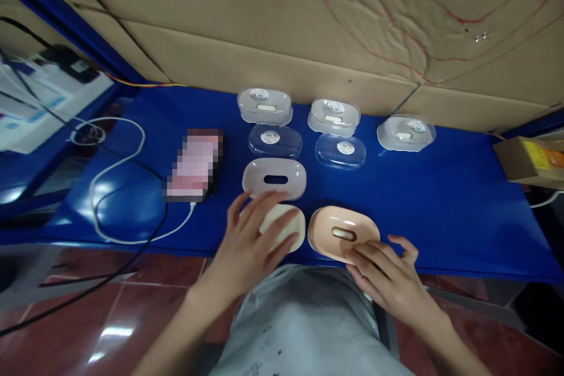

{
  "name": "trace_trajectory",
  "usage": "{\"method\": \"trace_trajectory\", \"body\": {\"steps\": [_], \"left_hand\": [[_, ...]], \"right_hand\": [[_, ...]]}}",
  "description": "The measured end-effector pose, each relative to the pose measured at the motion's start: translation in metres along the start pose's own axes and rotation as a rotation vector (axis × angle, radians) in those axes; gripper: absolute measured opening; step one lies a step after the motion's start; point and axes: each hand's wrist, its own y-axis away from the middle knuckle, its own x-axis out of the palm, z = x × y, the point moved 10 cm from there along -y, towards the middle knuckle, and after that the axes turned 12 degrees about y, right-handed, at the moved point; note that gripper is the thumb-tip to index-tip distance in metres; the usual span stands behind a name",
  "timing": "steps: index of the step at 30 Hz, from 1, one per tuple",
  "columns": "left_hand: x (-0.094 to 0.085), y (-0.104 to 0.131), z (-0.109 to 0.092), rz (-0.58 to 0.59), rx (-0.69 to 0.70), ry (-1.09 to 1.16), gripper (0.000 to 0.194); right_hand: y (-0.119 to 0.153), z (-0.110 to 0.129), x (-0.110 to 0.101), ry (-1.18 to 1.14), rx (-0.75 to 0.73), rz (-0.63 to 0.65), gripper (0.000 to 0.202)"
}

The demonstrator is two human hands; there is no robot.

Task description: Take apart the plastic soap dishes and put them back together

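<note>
The right hand (388, 273) is pinching the near rim of the peach dish (342, 220) while the left hand (251, 241) is arching loosely spread over the cream dish (300, 224), hold unclear, perhaps risking nudging the pale grey dish (294, 175) beyond it by overreaching.

The glossy oval peach dish (324, 234) has a central slot showing a pale bar; just left, the cream dish (275, 215), partly hidden, also lies near the table's front edge (467, 269).

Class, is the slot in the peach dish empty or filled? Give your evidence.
Filled, at least partly: a pale bar shows inside the slot of the peach dish. Whether it is fastened there, I cannot tell.
</note>
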Motion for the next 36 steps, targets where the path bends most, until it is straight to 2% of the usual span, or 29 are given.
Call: {"method": "trace_trajectory", "body": {"steps": [2,4,6,8,10,13,15,17,20,23,26,29,31,33,36], "left_hand": [[-0.006,-0.007,0.027,0.029,-0.083,-0.047,0.049],[-0.002,-0.015,0.049,0.118,-0.134,-0.083,0.056],[0.005,-0.022,0.066,0.199,-0.170,-0.084,0.062],[0.008,-0.029,0.073,0.226,-0.190,-0.080,0.065],[0.005,-0.033,0.069,0.187,-0.180,-0.079,0.061],[-0.002,-0.030,0.040,0.110,-0.091,-0.024,0.054],[0.002,-0.021,0.016,0.126,-0.012,0.048,0.054],[0.015,-0.010,-0.001,0.189,0.033,0.081,0.060],[0.038,0.004,-0.009,0.288,0.043,0.066,0.079],[0.048,0.009,-0.010,0.305,0.040,0.062,0.087],[0.047,0.009,-0.021,0.287,0.091,0.081,0.082],[0.037,0.009,-0.034,0.220,0.125,0.214,0.076],[0.026,0.011,-0.033,0.118,0.068,0.381,0.077],[0.020,0.014,-0.024,0.009,-0.066,0.583,0.075],[0.028,0.023,-0.008,-0.127,-0.358,1.009,0.065]], "right_hand": [[-0.002,0.002,0.003,-0.006,-0.009,0.008,0.017],[-0.002,0.004,0.003,-0.007,-0.028,0.001,0.018],[-0.001,0.005,0.001,-0.011,-0.033,-0.011,0.018],[0.000,0.004,0.000,-0.021,-0.027,-0.019,0.019],[0.002,0.004,0.000,-0.033,-0.018,-0.012,0.019],[0.003,0.003,0.004,-0.038,-0.003,0.008,0.017],[0.003,0.001,0.009,-0.042,-0.007,0.023,0.016],[0.003,0.002,0.015,-0.056,-0.040,0.054,0.017],[0.005,0.005,0.026,-0.081,-0.084,0.117,0.022],[0.008,0.007,0.028,-0.072,-0.101,0.117,0.022],[0.013,0.010,0.020,-0.054,-0.140,0.049,0.021],[0.018,0.004,0.011,-0.050,-0.121,-0.009,0.023],[0.018,-0.008,0.005,-0.054,-0.055,-0.048,0.026],[0.016,-0.020,-0.002,-0.061,0.020,-0.099,0.026],[0.010,-0.027,-0.013,-0.066,0.085,-0.178,0.020]]}}
